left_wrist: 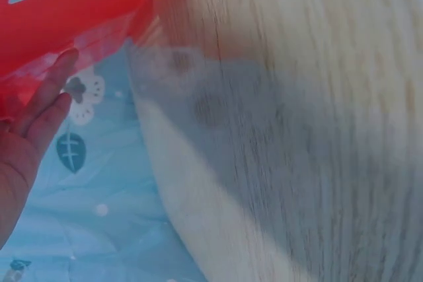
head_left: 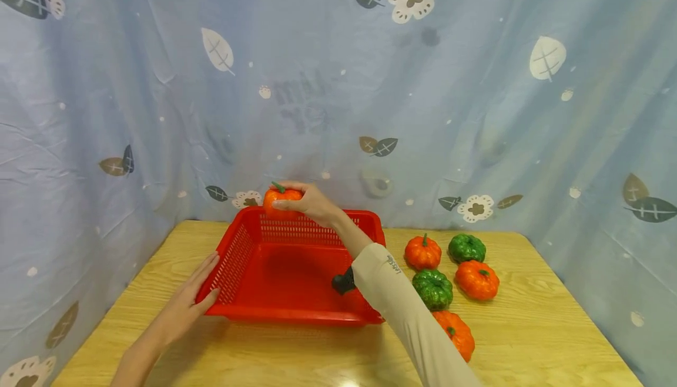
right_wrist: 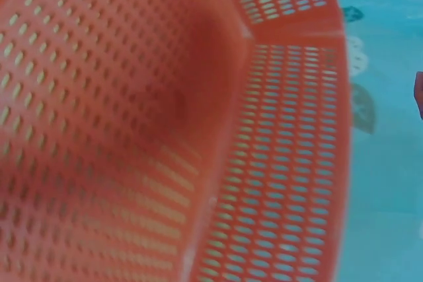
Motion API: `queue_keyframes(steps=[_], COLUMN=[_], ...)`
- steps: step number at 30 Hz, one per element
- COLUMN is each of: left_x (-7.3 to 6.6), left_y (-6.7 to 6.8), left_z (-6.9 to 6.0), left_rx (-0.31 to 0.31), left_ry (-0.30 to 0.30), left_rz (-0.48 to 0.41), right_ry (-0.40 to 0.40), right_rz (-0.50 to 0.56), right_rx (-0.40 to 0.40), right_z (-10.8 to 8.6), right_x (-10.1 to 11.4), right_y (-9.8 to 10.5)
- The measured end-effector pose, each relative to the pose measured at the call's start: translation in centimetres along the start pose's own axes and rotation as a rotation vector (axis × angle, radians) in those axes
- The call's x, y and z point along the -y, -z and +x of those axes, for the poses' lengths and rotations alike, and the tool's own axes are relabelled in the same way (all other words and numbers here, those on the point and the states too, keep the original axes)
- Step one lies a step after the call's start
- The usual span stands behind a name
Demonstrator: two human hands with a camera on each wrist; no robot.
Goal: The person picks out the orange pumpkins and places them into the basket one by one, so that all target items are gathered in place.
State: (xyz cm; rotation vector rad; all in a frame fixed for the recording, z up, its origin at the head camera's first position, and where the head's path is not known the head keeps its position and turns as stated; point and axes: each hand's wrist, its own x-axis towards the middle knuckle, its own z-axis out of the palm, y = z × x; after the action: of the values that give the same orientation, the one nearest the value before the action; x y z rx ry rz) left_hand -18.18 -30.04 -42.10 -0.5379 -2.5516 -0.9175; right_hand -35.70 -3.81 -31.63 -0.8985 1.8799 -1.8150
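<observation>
1. Orange pumpkin [head_left: 282, 195]: my right hand [head_left: 312, 202] is clamped on it, thumb across the near side and fingers round the back.
2. I hold it up at the far rim of the red basket [head_left: 288, 317], left of the middle; I cannot tell whether it touches the plastic.
3. My left hand [head_left: 188, 293] has its fingers straight and its thumb spread apart from them, touching the basket at its near left corner and outer left side.
4. The pumpkin is round, glossy and upright, its green stem pointing upward.
5. The basket has slotted walls; a small dark object [head_left: 344, 282] shows in front of its floor, beside my pale right sleeve [head_left: 409, 310].
6. Right of the basket, three more orange pumpkins [head_left: 478, 280] and two green pumpkins [head_left: 432, 289] sit in a loose cluster.
7. Everything stands on a pale wood-grain table [head_left: 534, 322], with a shiny patch of light near me.
8. Around it hangs a light-blue curtain [head_left: 317, 40], printed with leaves and white flowers.
</observation>
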Motion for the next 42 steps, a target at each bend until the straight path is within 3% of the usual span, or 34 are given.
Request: queue_keyframes(steps=[4,8,14,20,25,33,42], left_x=[-0.4,-1.0,-1.6,-1.8,-1.8,-1.9,-2.1], left_y=[-0.2,-0.3,-0.6,-0.9,-1.0,-0.6,-0.6], left_z=[-0.1,-0.5,-0.9,-1.3,-1.1,-0.6,-0.7], left_rx=[-0.008,0.003,-0.013,-0.021,-0.034,0.000,-0.007], left_ry=[0.004,0.054,0.074,0.088,0.075,0.131,0.149], left_rz=[0.008,0.014,0.041,0.056,0.048,0.063,0.056], right_ry=[0.014,0.008,0.001,-0.058,-0.074,-0.006,-0.016], right_rz=[-0.020,-0.028,-0.034,-0.169,-0.241,-0.372,-0.491], right_rx=[-0.043,-0.057,-0.027,-0.002,0.026,0.015,0.059], right_z=[0.8,1.6,2.6,2.8,3.2,3.7,3.8], right_x=[-2.2,-4.1,-6.4,-8.7,-9.1,-9.1,-9.8], right_y=[-0.7,-1.5,-2.6,-3.2,-3.5,-4.5,-4.5])
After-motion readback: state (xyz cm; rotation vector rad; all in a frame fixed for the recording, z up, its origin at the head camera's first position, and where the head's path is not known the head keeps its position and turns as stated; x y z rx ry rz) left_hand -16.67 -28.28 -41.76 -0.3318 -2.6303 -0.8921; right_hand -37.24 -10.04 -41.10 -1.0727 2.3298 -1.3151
